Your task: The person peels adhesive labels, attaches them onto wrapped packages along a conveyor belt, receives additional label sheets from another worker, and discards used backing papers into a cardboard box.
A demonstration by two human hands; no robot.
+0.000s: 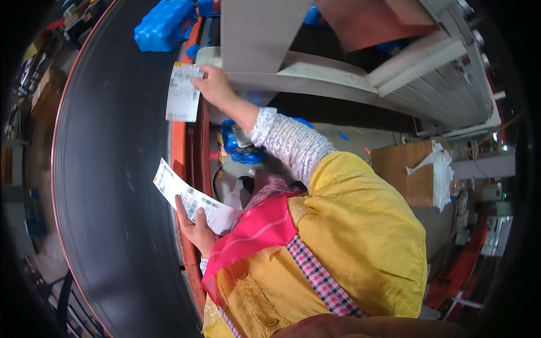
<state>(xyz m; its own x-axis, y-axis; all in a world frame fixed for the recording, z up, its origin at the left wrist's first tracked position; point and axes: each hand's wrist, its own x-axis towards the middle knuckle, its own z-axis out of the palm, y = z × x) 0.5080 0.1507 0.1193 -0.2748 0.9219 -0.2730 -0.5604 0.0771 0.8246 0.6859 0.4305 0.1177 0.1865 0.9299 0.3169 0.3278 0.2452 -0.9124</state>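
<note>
My right hand (217, 87), at the top, pinches a white printed shipping label (181, 101) by its edge. The label hangs over the near edge of the black conveyor belt (118, 186). Lower down, my left hand (198, 230) holds a strip of shipping labels (179, 188) with barcodes, its thumb and fingers against the paper. The strip curves back toward my clothing. A blue-wrapped package (163, 27) lies on the belt beyond my right hand.
An orange-red rail (178, 149) runs along the belt. Grey machine panels (256, 36) stand beside my right arm. Below them are blue-wrapped packages (239, 141) in a gap. Behind me stands a cardboard box (400, 169) with white plastic over its side.
</note>
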